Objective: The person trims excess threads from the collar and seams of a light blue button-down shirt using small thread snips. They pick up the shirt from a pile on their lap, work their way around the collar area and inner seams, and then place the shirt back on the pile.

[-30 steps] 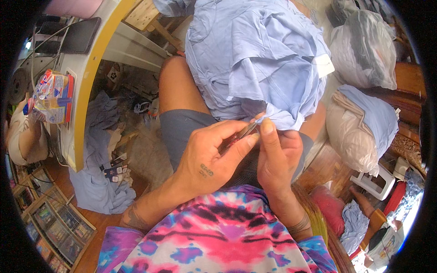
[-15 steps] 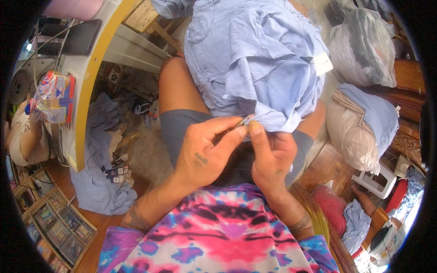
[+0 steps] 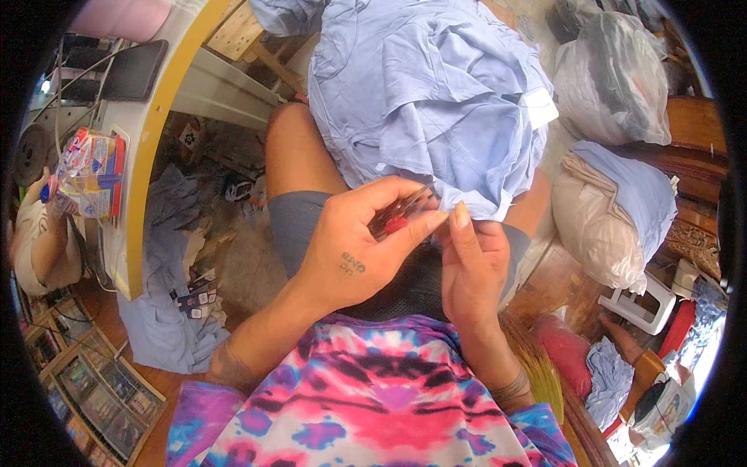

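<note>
Red-handled snips (image 3: 398, 215) are being clamped in left hand (image 3: 354, 249), long axis pointing toward blue garment (image 3: 436, 101) hem, being pinched by right hand (image 3: 471, 261) just beside

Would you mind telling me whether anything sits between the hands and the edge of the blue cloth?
Nothing visible does: the left hand brings the red-handled tool right to the light blue cloth hem, which the right hand meets.

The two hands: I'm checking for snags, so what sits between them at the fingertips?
In the head view, the left hand pinches a small red-handled tool, whose tip reaches the light blue garment's edge by the right hand.
</note>
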Action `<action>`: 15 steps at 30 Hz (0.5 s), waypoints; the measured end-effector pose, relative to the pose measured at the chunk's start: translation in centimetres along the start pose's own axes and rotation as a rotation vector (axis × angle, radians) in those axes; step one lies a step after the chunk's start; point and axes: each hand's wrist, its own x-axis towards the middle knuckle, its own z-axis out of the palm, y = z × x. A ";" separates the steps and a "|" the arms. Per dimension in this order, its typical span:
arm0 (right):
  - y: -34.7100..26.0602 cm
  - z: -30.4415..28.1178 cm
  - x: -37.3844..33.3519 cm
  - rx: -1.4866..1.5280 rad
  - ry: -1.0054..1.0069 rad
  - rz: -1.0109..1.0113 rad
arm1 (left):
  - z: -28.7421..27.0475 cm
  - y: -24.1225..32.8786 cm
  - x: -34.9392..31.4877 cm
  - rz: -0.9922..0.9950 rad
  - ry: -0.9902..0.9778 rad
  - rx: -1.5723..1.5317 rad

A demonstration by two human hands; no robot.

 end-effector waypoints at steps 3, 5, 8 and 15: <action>0.1 0.3 -0.1 0.074 -0.002 0.003 | -0.2 -1.2 0.5 -0.033 -0.052 -0.080; 0.1 0.6 -0.1 0.110 0.010 0.018 | -0.1 -2.2 0.6 -0.047 -0.047 -0.232; 0.5 0.2 -0.2 0.140 0.001 0.036 | 0.4 -1.2 0.3 -0.217 -0.031 -0.500; 1.2 0.3 -0.6 0.028 0.067 0.009 | 2.0 -2.9 -0.8 -0.182 0.109 -0.485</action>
